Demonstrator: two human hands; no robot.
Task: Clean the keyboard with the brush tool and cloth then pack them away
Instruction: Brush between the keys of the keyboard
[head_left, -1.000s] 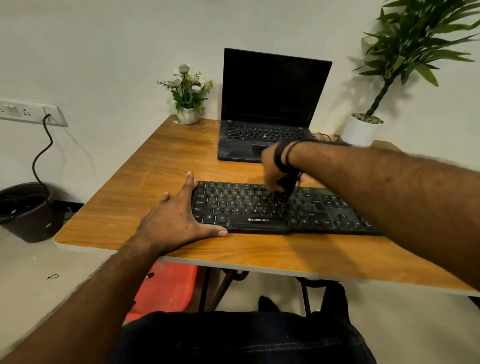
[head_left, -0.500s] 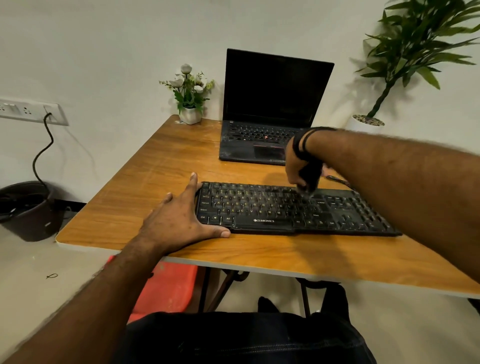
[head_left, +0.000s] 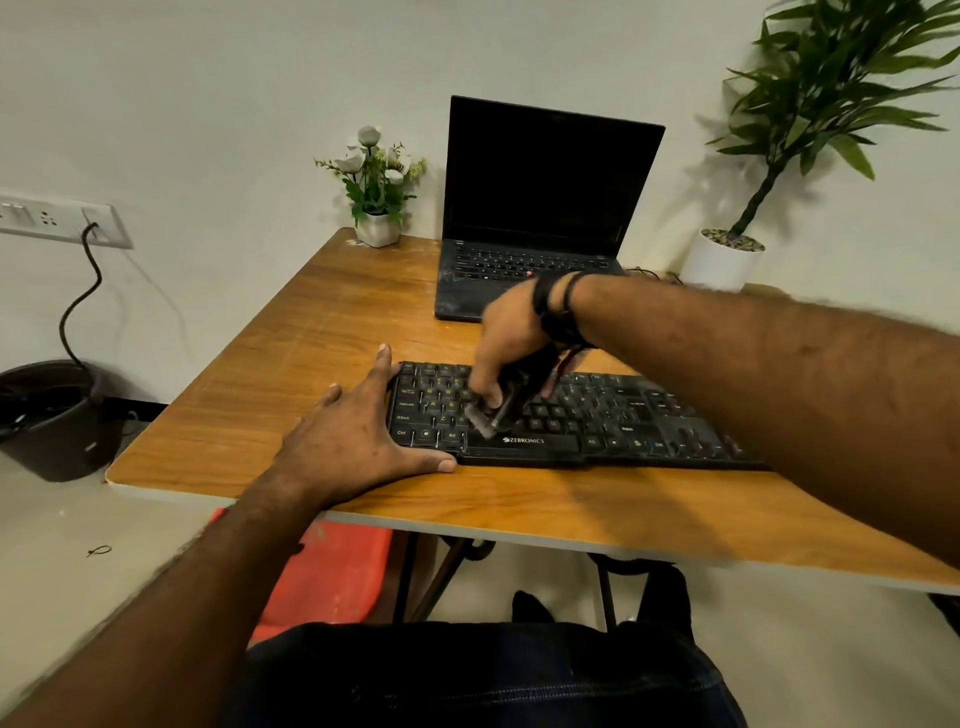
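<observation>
Moved: right hand (head_left: 511, 338) sweeps from keyboard's 3 o'clock toward 9, gripping the brush tool (head_left: 488, 415).
Left hand (head_left: 353, 441): flat, fingers straight, bracing the keyboard (head_left: 597, 421) at 9 o'clock on the counter (head_left: 311, 322).
Meaning: brushing likely continues; cloth not visible.

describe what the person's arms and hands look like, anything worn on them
Both forearms are bare, with no sleeves in view. The right hand has two dark bands at the wrist, a broad black one and a thinner black loop beside it. The left hand and its wrist carry nothing: no watch, band or glove. No rings show on either hand, though the right hand's fingers are partly hidden.
</observation>
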